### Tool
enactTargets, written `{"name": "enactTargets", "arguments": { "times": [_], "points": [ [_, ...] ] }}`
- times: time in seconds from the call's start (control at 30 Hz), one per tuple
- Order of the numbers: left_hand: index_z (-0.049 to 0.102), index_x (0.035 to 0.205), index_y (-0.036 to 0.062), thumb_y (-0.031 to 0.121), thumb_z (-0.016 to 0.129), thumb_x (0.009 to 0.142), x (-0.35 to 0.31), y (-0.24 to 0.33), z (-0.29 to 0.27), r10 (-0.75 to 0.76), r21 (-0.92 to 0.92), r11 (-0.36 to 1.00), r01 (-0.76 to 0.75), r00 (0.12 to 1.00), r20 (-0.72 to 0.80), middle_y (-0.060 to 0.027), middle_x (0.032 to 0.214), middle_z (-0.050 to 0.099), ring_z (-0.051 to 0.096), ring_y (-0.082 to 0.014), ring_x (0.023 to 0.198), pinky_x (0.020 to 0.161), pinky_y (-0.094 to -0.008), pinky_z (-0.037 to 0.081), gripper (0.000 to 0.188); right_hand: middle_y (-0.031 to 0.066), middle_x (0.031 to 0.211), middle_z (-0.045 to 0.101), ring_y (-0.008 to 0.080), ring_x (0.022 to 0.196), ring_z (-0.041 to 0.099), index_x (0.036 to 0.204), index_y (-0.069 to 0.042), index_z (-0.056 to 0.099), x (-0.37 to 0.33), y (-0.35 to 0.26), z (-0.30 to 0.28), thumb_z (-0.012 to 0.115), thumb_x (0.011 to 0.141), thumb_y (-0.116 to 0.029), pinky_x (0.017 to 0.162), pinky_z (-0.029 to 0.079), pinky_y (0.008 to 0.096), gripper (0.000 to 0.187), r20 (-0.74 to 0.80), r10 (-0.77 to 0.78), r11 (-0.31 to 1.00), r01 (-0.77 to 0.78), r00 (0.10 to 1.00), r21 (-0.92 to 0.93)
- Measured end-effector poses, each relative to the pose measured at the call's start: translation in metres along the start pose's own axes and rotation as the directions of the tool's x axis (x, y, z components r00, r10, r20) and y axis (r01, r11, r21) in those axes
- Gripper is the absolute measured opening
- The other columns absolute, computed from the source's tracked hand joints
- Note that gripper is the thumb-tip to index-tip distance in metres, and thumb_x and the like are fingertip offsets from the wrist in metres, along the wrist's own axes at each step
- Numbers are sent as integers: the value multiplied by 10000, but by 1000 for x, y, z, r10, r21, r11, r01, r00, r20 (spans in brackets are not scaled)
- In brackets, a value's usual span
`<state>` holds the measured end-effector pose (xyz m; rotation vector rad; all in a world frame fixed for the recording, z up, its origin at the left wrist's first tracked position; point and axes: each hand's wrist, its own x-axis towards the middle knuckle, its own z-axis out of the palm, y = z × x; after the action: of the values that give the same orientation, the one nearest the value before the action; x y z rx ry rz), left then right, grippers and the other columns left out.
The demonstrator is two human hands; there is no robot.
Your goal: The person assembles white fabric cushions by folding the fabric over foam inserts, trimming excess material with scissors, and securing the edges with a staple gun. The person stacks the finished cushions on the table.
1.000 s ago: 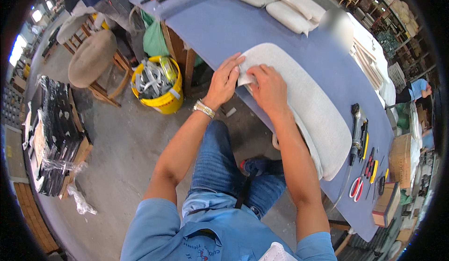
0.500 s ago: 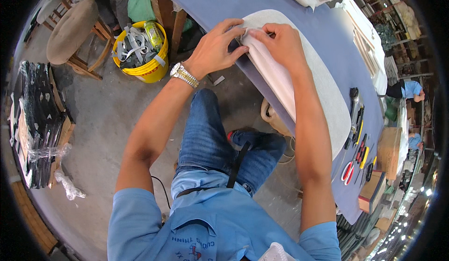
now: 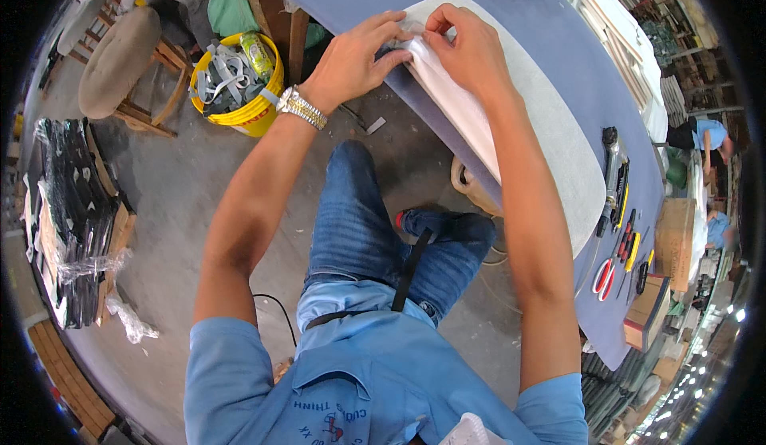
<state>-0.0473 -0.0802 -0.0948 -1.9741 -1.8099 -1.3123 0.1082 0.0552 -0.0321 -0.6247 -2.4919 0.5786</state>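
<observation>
A large rounded panel covered in pale grey fabric (image 3: pixel 550 142) lies on the blue-covered table. A strip of white lining cloth (image 3: pixel 451 98) runs along its near long edge, folded over. At the panel's far left corner, my left hand (image 3: pixel 355 58) grips the cloth edge between thumb and fingers; a watch is on that wrist. Just right of it, my right hand (image 3: pixel 471 50) pinches the white cloth with thumb and forefinger, the other fingers curled. The exact spot under the fingertips is partly hidden.
Red-handled scissors (image 3: pixel 604 279), screwdrivers (image 3: pixel 630 249) and a metal tool (image 3: pixel 613 174) lie on the table's right. A yellow bucket of grey straps (image 3: pixel 251 118) stands on the floor at left, near a padded chair (image 3: pixel 120 62). Wrapped black panels (image 3: pixel 76 221) are stacked far left.
The view has shifted slightly. My right hand's fingers have curled into a tighter pinch on the white cloth, while my left hand keeps its hold at the corner.
</observation>
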Motion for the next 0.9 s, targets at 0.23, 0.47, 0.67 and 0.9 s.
{"name": "enactTargets", "arguments": {
  "times": [0.23, 0.47, 0.67, 0.9],
  "points": [
    [688, 1215, 98, 269, 718, 920, 13, -14, 5, -135, 124, 985, 123, 987, 88, -159, 1048, 750, 728, -360, 944, 821, -427, 573, 342, 109, 1017, 718, 365, 955, 691, 1012, -117, 723, -16, -2, -4, 762, 828, -335, 818, 563, 470, 288, -11, -372, 874, 346, 928, -342],
    [681, 1024, 49, 128, 578, 914, 23, -5, -9, -186, 108, 979, 175, 978, 93, -253, 879, 694, 672, -472, 855, 757, -526, 542, 170, 197, 961, 732, 400, 941, 692, 1086, -96, 702, -7, -36, -2, 642, 903, -294, 821, 531, 501, 276, 120, -164, 895, 199, 979, -400],
    [649, 1135, -4, 162, 653, 883, 44, 15, -14, -170, 124, 981, 149, 970, 176, -272, 1001, 713, 680, -478, 937, 843, -509, 546, 302, 201, 886, 728, 416, 856, 696, 1058, -89, 687, -8, -24, 1, 638, 902, -274, 752, 528, 537, 246, 132, -6, 871, 70, 991, -487],
    [677, 1066, -21, 159, 665, 880, 56, 19, -34, -143, 172, 981, 91, 936, 322, -253, 961, 720, 689, -443, 920, 825, -473, 553, 259, 196, 881, 729, 405, 857, 701, 1059, -96, 691, -7, -36, -7, 655, 879, -243, 744, 537, 528, 235, 65, -206, 872, 214, 976, -441]
  ]
}}
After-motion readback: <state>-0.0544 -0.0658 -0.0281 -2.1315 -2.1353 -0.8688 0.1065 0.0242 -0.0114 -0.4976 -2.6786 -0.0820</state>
